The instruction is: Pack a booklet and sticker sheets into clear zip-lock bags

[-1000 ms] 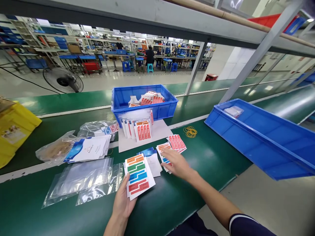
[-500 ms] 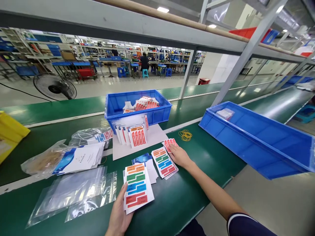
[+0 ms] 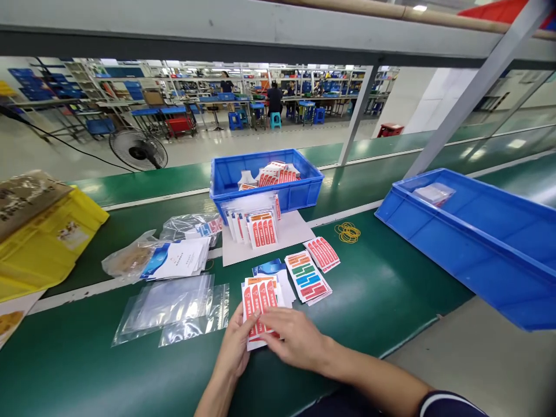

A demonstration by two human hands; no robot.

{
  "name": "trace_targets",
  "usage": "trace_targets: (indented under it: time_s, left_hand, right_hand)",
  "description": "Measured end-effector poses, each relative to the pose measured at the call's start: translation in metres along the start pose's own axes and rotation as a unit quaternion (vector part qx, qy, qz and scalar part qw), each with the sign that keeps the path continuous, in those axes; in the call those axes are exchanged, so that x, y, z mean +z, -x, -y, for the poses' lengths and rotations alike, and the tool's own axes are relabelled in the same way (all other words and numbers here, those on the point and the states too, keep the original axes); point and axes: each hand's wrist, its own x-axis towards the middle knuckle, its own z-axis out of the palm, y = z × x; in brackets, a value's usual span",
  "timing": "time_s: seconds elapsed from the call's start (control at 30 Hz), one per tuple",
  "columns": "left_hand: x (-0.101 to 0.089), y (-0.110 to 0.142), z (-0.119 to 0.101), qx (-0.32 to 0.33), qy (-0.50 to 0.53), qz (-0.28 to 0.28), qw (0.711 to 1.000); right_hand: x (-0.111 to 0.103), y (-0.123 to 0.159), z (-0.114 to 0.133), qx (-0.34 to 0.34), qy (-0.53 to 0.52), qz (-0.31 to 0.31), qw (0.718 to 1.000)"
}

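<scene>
My left hand (image 3: 234,344) is closed around a small stack of sticker sheets, its thumb pressing on the top one. That top sheet is a red-and-white sticker sheet (image 3: 259,294), and an orange-printed edge shows behind it. My right hand (image 3: 297,339) grips the same sheet from the right, fingers across its face and thumb at the lower edge. Just beyond lie blue-and-white cards (image 3: 268,267), partly covered. To their right are a pile of multicoloured sticker sheets (image 3: 306,278) and a pile of red sticker sheets (image 3: 322,253).
Clear zip bags (image 3: 174,313) and white booklets (image 3: 178,258) lie on the left. Filled bags (image 3: 260,229) lean against a blue bin (image 3: 282,200). Yellow rubber bands (image 3: 347,233) lie near a long blue bin (image 3: 469,231). A yellow bin (image 3: 73,243) stands far left.
My right hand has moved from the red pile to my left hand, bringing a red sticker sheet onto the multicoloured sheets held there. The view has turned left.
</scene>
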Motion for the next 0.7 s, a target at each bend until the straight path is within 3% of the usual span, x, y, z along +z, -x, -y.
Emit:
trace_targets:
  time_s: [0.07, 0.13, 0.2, 0.27, 0.33, 0.4, 0.47, 0.5, 0.57, 0.63, 0.7]
  left_hand:
    - [-0.004, 0.010, -0.017, 0.023, -0.103, 0.016, 0.994]
    - [-0.004, 0.024, -0.033, 0.057, -0.249, 0.026, 0.966]
    - [0.000, 0.038, -0.045, 0.089, -0.404, 0.045, 0.909]
    - [0.007, 0.048, -0.051, 0.106, -0.510, 0.070, 0.851]
    - [0.010, 0.052, -0.054, 0.116, -0.548, 0.070, 0.826]
    - [0.004, 0.048, -0.055, 0.125, -0.538, 0.019, 0.833]
    - [-0.012, 0.040, -0.057, 0.140, -0.538, -0.084, 0.827]
    - [-0.022, 0.034, -0.057, 0.144, -0.554, -0.140, 0.808]
    - [-0.042, 0.023, -0.054, 0.125, -0.626, -0.206, 0.741]
    - [-0.056, 0.013, -0.047, 0.094, -0.703, -0.193, 0.678]
    - [-0.061, 0.006, -0.036, 0.082, -0.738, -0.178, 0.646]
  right_hand:
    - [-0.015, -0.002, -0.006, 0.026, -0.021, -0.066, 0.997]
    - [-0.026, -0.004, -0.015, 0.059, -0.055, -0.089, 0.993]
    - [-0.026, -0.005, -0.026, 0.088, -0.136, -0.038, 0.986]
    - [-0.013, -0.003, -0.036, 0.107, -0.244, 0.035, 0.963]
    - [0.007, 0.000, -0.044, 0.121, -0.326, 0.077, 0.934]
    - [0.028, 0.003, -0.050, 0.143, -0.364, 0.094, 0.916]
    - [0.040, 0.007, -0.052, 0.168, -0.369, 0.097, 0.909]
    - [0.041, 0.009, -0.051, 0.175, -0.367, 0.090, 0.909]
    - [0.038, 0.011, -0.050, 0.173, -0.366, 0.062, 0.912]
    - [0.029, 0.012, -0.048, 0.153, -0.379, 0.047, 0.911]
    - [0.023, 0.013, -0.047, 0.135, -0.400, 0.062, 0.904]
